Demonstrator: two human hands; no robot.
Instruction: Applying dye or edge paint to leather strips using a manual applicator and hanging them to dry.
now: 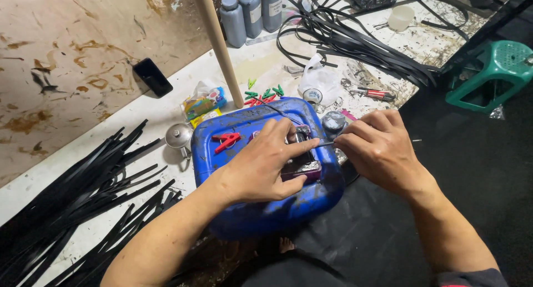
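both forearms reach in from the lower edge. left hand [261,165] lies palm down on a small dark block [302,162] atop the blue container [266,209], fingers spread, thumb and forefinger clamping the block. right hand [380,148] is curled shut, pinching one thin black strip [327,144]; its long axis runs left-right, tip pointing into the block. one red clip [225,141] lies on the container; three grey bottles [250,12] stand behind
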